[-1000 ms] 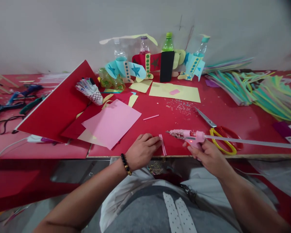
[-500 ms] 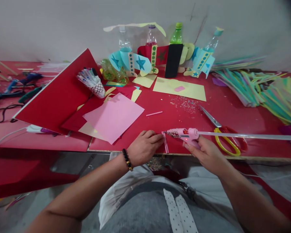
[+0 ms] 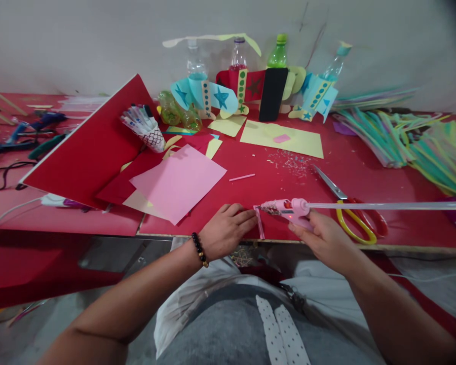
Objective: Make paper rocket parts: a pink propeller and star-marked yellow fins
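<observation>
My right hand (image 3: 325, 238) is wrapped round the handle of a pink hot glue gun (image 3: 299, 207), and a long clear glue stick (image 3: 387, 206) runs out of its back to the right. The gun's nozzle points left, at the top end of a narrow pink strip (image 3: 260, 225) by the table's front edge. Beside it, my left hand (image 3: 230, 228) has its fingers together, the tips pressing the strip's upper part. Whether the nozzle touches the strip, I cannot tell. A second thin pink strip (image 3: 242, 177) lies farther back.
Scissors (image 3: 351, 215) with yellow and red handles lie right of the glue gun. Pink paper (image 3: 180, 182) and a leaning red board (image 3: 95, 147) are at the left, near a cup of markers (image 3: 152, 138). Decorated bottles (image 3: 197, 76) and a black phone (image 3: 273, 95) stand at the back.
The glue gun has tipped slightly, its back and the glue stick's far end rising a little. My left hand stays on the strip, almost unmoved.
</observation>
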A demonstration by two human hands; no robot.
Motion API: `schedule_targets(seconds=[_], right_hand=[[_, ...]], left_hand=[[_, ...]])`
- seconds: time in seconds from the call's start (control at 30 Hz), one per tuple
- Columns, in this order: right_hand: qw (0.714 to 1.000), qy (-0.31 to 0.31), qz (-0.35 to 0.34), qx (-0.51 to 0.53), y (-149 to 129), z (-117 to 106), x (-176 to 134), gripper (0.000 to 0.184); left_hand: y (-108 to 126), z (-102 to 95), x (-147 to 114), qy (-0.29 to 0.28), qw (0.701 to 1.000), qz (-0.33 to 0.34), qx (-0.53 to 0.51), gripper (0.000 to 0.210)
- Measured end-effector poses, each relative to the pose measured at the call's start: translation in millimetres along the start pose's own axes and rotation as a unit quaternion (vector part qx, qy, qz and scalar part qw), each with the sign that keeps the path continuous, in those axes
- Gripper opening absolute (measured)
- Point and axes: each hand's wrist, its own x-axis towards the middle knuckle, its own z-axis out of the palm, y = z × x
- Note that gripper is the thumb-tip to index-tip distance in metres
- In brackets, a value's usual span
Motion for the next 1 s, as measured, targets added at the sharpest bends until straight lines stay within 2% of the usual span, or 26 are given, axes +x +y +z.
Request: schedule_targets(seconds=[0.27, 0.67, 1.0], right_hand=[[0.998, 0.008, 0.013, -0.053, -8, -4, 4, 0.024], [0.998, -0.008, -0.026, -0.050, -8, -9, -9, 0.021], [0.998, -0.033, -0.025, -0.043, -9, -13, -20, 0.021]], left_hand=[[0, -1.6, 1, -0.007, 1.000, 0.001, -0.004, 0.041], [0, 1.2, 0, 0.002, 1.000, -0.004, 0.004, 0.040], [0, 2.9, 0, 0.017, 1.000, -0.004, 0.001, 0.039]])
